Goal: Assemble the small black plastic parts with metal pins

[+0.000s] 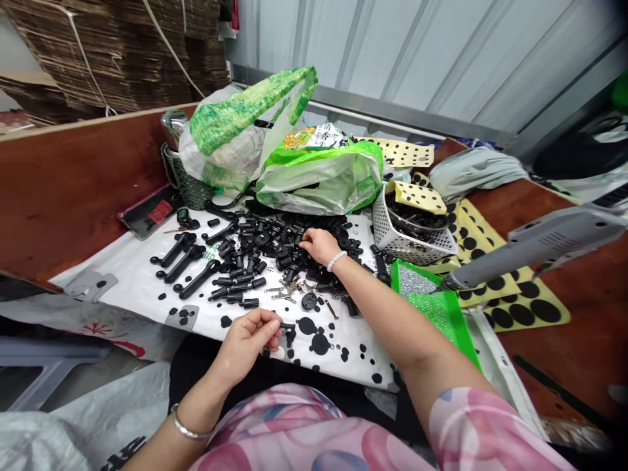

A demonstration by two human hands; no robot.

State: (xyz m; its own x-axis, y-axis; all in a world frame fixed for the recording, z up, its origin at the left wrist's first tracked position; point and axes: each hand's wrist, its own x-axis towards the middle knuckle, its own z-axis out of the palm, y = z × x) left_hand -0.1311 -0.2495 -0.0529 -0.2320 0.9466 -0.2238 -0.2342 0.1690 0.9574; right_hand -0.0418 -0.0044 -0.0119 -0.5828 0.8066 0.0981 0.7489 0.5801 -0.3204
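Head view: peg (287,325) crosswise (tip rightward), pinched in left hand (248,343); right hand (320,245) on pile (265,239), grip unclear

black plastic parts (275,245), white basket (409,245), green tray (454,314), pink-patterned sleeves (471,425)

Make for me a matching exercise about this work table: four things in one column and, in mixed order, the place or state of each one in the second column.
Column one
1. left hand
2. right hand
3. white basket
4. grey power tool

Column two
A. at the far right, over the yellow dotted sheets
B. pinches a small black part
C. holds black pieces, just behind the green tray
D. rests on the pile of black parts

Right pairs: 1-B, 2-D, 3-C, 4-A.
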